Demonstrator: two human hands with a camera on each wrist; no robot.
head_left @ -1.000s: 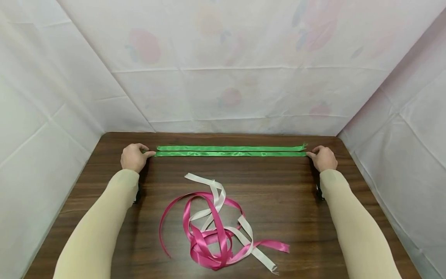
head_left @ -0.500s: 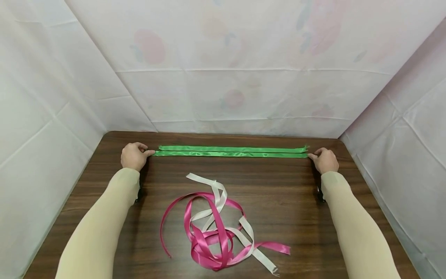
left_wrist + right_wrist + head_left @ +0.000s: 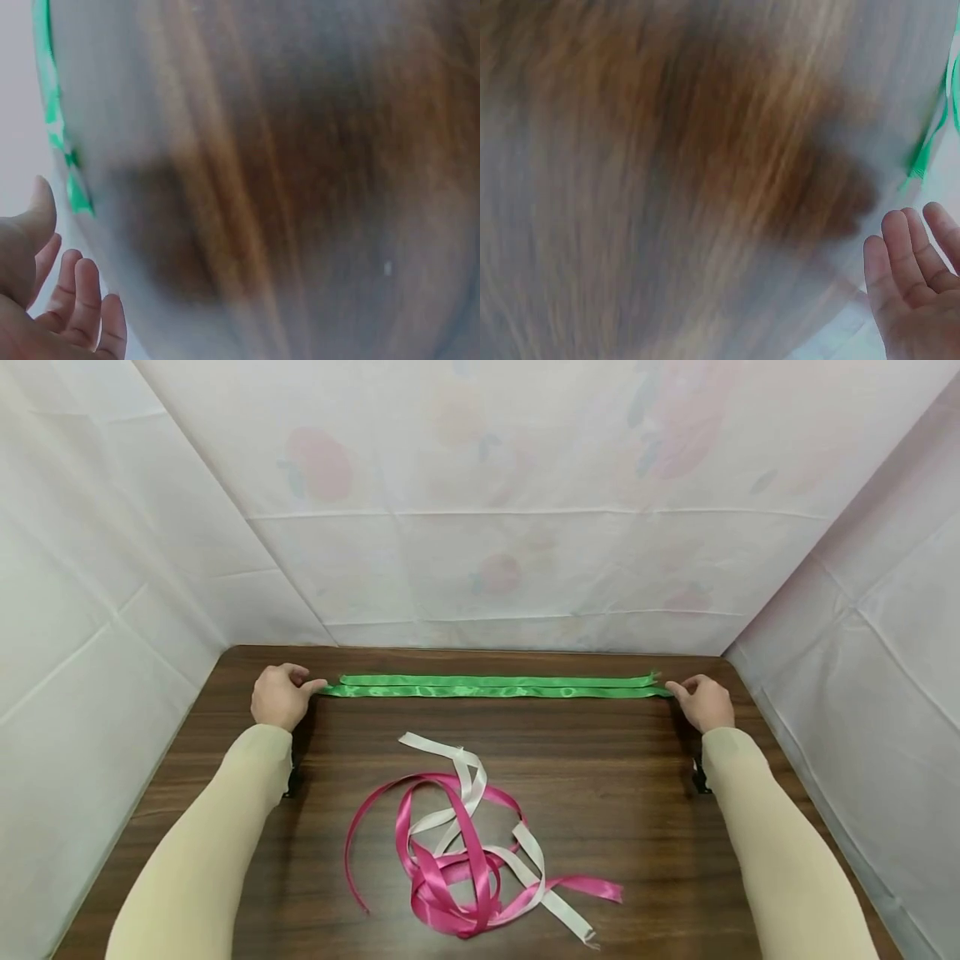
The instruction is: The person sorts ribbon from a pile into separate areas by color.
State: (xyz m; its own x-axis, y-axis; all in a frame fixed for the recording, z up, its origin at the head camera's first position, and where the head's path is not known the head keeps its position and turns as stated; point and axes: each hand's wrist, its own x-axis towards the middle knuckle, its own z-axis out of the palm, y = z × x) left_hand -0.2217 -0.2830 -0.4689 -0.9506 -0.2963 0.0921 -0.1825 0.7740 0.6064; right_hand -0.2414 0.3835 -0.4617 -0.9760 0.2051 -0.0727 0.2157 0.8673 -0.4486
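Near the counter's far-left corner, the left hand (image 3: 281,697) lies at the end of a stretched arm, its pale yellow sleeve (image 3: 202,843) running up from the lower left. Its thumb points right, toward a ribbon end; the left wrist view shows the fingers loosely bent and parted, that end lying free just beyond the thumb, so this grip holds nothing.

From there two green ribbons run side by side across the counter (image 3: 600,793), nearly parallel to its far edge and close to it. Both are glossy satin. The front green ribbon (image 3: 495,692) catches bright, rippled highlights and reaches out past its neighbour at both ends, its left tip creased and twisted. The rear green ribbon (image 3: 495,680) lies flat, with loose threads at its right end.

Nearer the person, left of the counter's middle, a pink ribbon (image 3: 450,922) lies in tangled loops with a white ribbon (image 3: 528,847).

Toward the far-right corner, the right hand (image 3: 705,702) mirrors the left, arm stretched in a matching right sleeve (image 3: 787,843), thumb turned left. The right wrist view shows its fingers spread apart and a frayed green tip just clear of them; this grip too is slack around nothing.
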